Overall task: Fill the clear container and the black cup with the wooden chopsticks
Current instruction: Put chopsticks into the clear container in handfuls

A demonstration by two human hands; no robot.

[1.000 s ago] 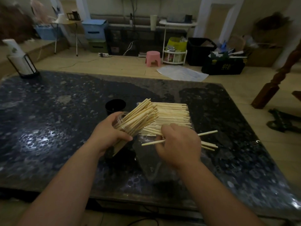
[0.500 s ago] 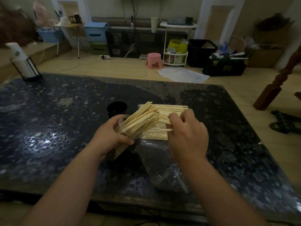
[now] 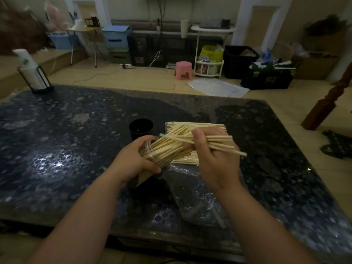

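1. The left hand (image 3: 133, 162) gripped the clear round plastic container (image 3: 148, 149), with fingers and thumb curled round its wall. The container was held tilted, its mouth facing up and to the right.
2. The container held a dense load of pale wooden chopsticks (image 3: 165, 151), and their ends projected from the mouth.
3. The right hand (image 3: 217, 161) pinched a small bunch of wooden chopsticks (image 3: 221, 140) between the thumb and curled fingers. The bunch lay nearly level, with its left tips at the container mouth, touching the load.
4. The round black cup (image 3: 141, 128) stood upright on the table, just behind the left hand. Its interior was too dark to read.
5. A loose pile of wooden chopsticks (image 3: 198, 124) lay flat behind the right hand, on a clear plastic bag (image 3: 190, 197) that reached toward the near table edge.
6. The dark speckled stone table (image 3: 57, 149) carried a white paper roll in a black wire holder (image 3: 32, 73) at its far left corner.
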